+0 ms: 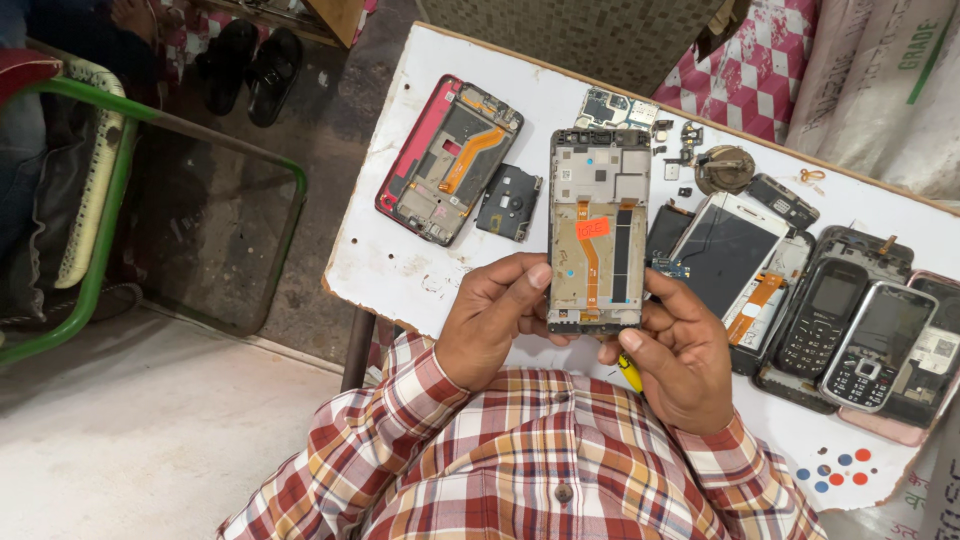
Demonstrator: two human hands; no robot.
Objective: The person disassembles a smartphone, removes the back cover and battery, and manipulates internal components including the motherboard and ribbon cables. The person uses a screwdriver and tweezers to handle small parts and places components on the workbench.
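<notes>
I see both hands closed around one opened phone frame (597, 232), held upright at the centre of my view over the white table (400, 265). My left hand (492, 320) grips its lower left edge, thumb pressed flat on the side; my right hand (680, 350) clamps the lower right corner and also pinches one yellow-tipped tool (630, 372), its shape mostly hidden. The frame is a flat metal rectangle, bare inside, with two orange ribbon strips and one dark strip running lengthwise.

At ten o'clock lies one red-rimmed phone shell (447, 160) with an orange flex, and beside it one small dark plate (509, 202). At twelve sits one circuit board (612, 108). At three o'clock I count two keypad phones (850, 335), glossy and rounded, plus perhaps three stacked screen parts (735, 250); the overlap makes that count uncertain.
</notes>
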